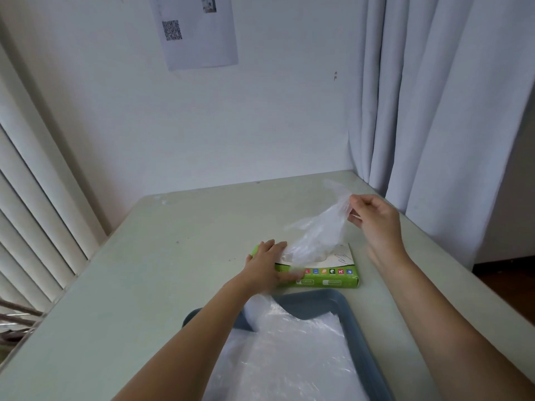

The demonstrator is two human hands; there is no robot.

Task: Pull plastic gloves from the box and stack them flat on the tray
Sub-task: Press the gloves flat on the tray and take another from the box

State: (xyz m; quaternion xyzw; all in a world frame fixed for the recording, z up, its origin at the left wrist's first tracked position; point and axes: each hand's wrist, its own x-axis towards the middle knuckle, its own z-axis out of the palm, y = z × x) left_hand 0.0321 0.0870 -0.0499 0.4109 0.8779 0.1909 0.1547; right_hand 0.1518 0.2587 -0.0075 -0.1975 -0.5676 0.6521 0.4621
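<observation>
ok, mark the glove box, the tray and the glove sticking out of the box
glove box (333, 280): head view, on its green front face.
tray (320, 296): head view, on its far blue-grey rim.
pulled glove (318, 230): head view, on the clear film above the box opening.

You can read no word or number here. At 11 o'clock a sheet of paper (202, 50) on the wall carries a QR code (172, 30); the small print above it is blurred. At 5 o'clock the green box (344, 280) shows on its front a row of coloured icons (328, 271) and two white labels (332, 282), too small to read.
</observation>
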